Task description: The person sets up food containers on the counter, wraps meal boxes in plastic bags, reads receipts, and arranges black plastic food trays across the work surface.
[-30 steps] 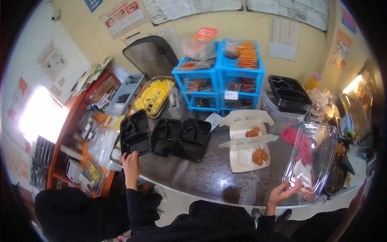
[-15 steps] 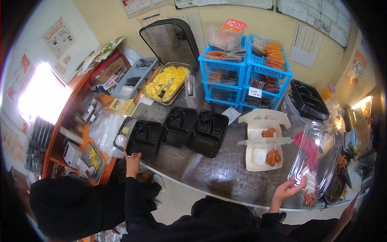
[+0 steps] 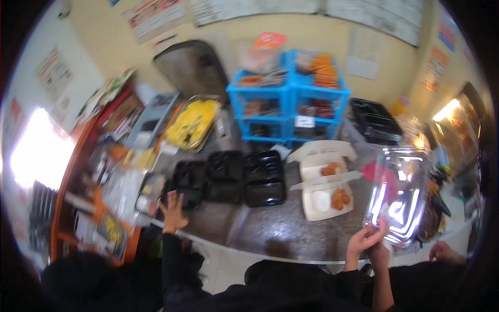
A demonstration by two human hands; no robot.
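Black trays (image 3: 224, 182) are showing smooth glossy plastic; clear containers (image 3: 403, 192) are glinting, slick plastic; food box (image 3: 325, 149) is looking matt, paperboard; blue baskets (image 3: 288, 101) are reading as plastic; countertop (image 3: 260, 229) is giving a smooth dark sheen; shelf (image 3: 73, 177) is looking wooden; left sleeve (image 3: 179, 270) is showing matt cloth.

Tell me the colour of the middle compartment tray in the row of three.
Black; the middle tray shows best in the head view.
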